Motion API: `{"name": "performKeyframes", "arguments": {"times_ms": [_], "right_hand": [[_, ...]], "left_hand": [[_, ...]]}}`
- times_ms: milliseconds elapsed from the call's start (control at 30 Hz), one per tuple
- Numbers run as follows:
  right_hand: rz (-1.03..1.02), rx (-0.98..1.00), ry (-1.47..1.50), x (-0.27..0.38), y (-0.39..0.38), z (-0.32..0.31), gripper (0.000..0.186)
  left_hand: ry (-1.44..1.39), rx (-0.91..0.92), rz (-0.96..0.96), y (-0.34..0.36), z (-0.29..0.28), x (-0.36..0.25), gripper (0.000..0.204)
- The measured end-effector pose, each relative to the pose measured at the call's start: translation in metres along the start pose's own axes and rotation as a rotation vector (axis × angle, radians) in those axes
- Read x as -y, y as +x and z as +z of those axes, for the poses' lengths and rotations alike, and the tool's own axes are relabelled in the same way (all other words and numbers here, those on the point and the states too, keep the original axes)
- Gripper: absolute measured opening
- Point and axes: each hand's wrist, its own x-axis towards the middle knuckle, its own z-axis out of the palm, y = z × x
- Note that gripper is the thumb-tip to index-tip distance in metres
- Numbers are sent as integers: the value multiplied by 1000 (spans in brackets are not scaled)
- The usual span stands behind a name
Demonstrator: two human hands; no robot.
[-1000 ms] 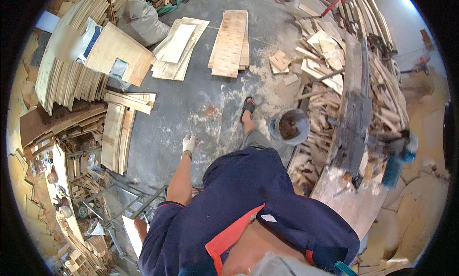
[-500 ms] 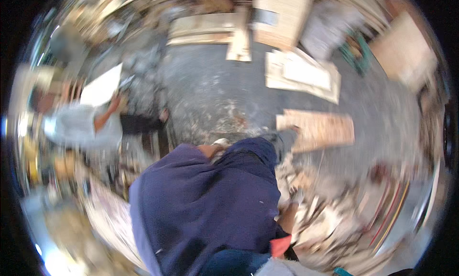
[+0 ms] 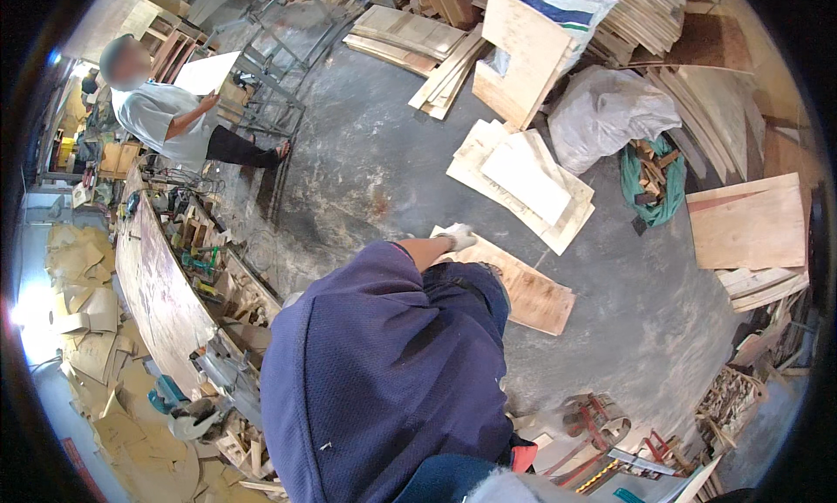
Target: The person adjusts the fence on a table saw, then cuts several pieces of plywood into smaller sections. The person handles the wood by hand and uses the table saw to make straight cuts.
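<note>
My left hand (image 3: pixel 459 236), in a pale work glove, reaches out past my navy shirt (image 3: pixel 384 363) to the far left end of a long plywood board (image 3: pixel 532 295). Its fingers look curled at the board's edge. The board is low by the dark floor, partly covered by my body. My right hand is out of sight. Just beyond lies a loose stack of pale plywood sheets (image 3: pixel 575 217), with a whiter sheet (image 3: pixel 527 177) on top.
At the far left a person (image 3: pixel 170 119) holds a white panel (image 3: pixel 207 73). Toward the far right are a white sack (image 3: pixel 610 111), a green bag of wood scraps (image 3: pixel 652 185) and leaning plywood (image 3: pixel 748 220). A cluttered workbench (image 3: pixel 161 285) runs along the left; red metal tools (image 3: pixel 593 420) lie at the near right.
The view has turned and become sharper. My left arm has stretched forward, and its gloved hand is now at the plywood board. My right arm, earlier visible at my side, has gone out of sight.
</note>
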Motion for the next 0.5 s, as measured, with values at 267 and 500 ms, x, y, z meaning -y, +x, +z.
{"name": "performKeyframes", "arguments": {"times_ms": [267,500], "right_hand": [[-219,-231,55,180,6,-120,39],[-256,-496,92,302,139,-333,43]], "left_hand": [[78,6,223,170,88,-285,50],[65,235,285,275,279,-464,33]]}}
